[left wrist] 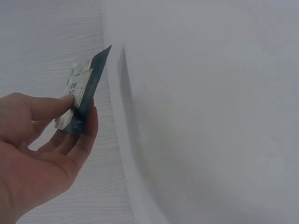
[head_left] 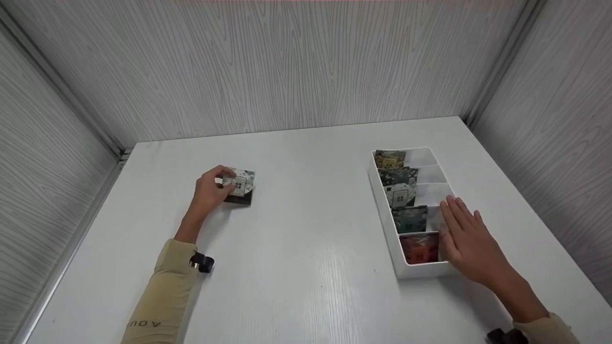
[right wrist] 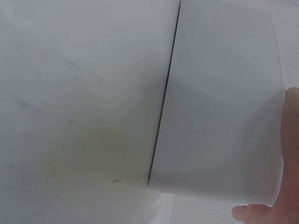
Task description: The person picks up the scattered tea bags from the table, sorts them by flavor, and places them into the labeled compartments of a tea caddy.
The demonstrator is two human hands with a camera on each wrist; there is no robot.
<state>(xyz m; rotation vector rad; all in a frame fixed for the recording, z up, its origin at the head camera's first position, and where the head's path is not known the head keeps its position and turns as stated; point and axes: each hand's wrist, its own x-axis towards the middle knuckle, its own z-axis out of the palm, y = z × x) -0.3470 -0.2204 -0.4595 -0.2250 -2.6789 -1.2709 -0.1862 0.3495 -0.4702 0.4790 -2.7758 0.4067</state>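
At the left of the head view, my left hand pinches small flat tea-bag-like sachets: a white patterned sachet over a dark one. In the left wrist view the thumb lies on the white sachet, with fingers behind the dark sachet. My right hand rests on the right rim of a white divided box, its fingers straight. The right wrist view shows the box's outer wall with part of the hand along its edge.
Sachets stand in the box's compartments: yellow, dark patterned, white, dark green and red. The box stands on a white table, bounded by grey wood-grain panels at the back and sides.
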